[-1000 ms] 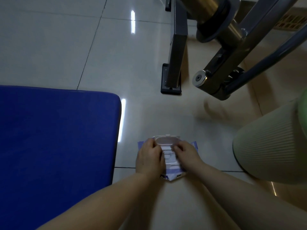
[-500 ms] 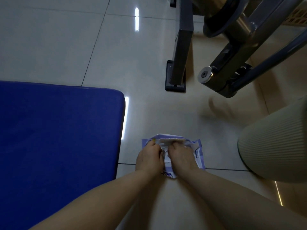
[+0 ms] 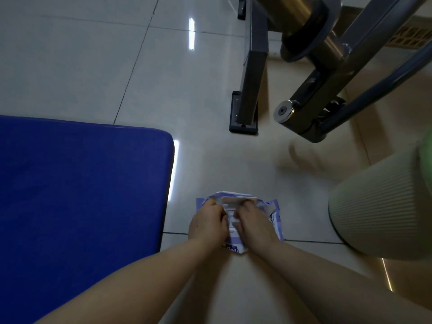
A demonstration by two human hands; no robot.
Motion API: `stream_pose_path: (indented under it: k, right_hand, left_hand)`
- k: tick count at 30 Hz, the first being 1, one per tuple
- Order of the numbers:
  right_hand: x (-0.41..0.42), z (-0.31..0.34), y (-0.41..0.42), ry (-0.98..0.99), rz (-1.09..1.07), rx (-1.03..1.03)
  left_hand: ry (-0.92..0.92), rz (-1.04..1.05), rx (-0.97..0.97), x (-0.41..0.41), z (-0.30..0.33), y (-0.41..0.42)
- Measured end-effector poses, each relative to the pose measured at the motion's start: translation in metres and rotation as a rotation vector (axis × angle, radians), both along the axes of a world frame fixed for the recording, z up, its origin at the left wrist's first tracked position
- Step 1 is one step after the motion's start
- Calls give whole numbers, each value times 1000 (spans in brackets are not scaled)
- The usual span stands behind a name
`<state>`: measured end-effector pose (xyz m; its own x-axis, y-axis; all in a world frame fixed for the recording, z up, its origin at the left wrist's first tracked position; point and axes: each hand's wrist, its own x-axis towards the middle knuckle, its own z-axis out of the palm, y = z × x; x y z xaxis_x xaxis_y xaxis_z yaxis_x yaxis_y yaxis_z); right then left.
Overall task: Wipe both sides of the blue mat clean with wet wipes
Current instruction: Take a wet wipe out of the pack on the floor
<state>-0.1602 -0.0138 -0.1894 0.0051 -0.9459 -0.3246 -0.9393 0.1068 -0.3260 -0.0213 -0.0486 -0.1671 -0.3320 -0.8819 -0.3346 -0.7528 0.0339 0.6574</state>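
**Lid up, no wipe out yet**

The blue mat [image 3: 79,195] lies flat on the tiled floor [image 3: 93,61] at my nine o'clock, its rounded corner just short of the wet wipes pack [image 3: 272,210], which sits on the floor at my twelve, close in front of me. Nothing has touched the mat so far; it looks unwiped on this side and the underside is hidden.

A second ago the pack's white flip lid [image 3: 238,200] lay open and flat toward me, its oval plainly showing. Now I see it edge-on, standing up at the far side of the pack, and the pack has turned a little under my hands. My left hand [image 3: 208,224] curls over the pack's left half, fingers bent down onto it and pinning it. My right hand [image 3: 253,224] is curled at the opening, fingertips by the lid; whether they already pinch a wipe I cannot tell.

I judge I'm at the very start: getting a wipe free.

At two o'clock stands a grey metal frame [image 3: 252,73], and at three a ribbed pale green bin [image 3: 378,206].
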Motion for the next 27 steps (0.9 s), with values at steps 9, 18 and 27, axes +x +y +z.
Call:
stream_pose_path:
  k: [9,18,27]
  right_hand:
    - [10,2,-3,38,-70,-16]
    - [0,3,-11,-43,-142,-75]
    - [8,-3,-3,-23,-122,-79]
  left_hand:
    - [-25,24,8,-4,3,-2]
    - [-31,3,37,-5,9,-2]
    - [-34,11,62,-4,7,-2]
